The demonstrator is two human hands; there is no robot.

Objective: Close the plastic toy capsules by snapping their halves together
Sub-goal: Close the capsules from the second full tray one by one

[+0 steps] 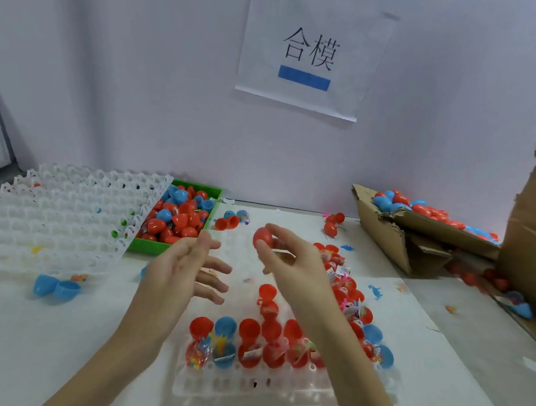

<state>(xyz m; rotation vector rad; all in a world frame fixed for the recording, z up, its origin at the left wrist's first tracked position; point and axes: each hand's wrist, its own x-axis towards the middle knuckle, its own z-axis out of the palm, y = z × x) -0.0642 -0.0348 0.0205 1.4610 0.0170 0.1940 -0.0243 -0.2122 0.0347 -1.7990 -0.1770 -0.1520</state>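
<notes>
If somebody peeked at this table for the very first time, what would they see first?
Probably the red capsule held up in the right hand above the middle of the table, with the empty left hand open beside it. Next, the rows of open red and blue capsules sitting in the clear tray right below the hands. Then the green bin of capsules at the back left, and the sign on the wall.

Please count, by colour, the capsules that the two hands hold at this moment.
Red: 1, the red capsule pinched in the right hand
Blue: 0
Total: 1, since the left hand holds nothing
</notes>
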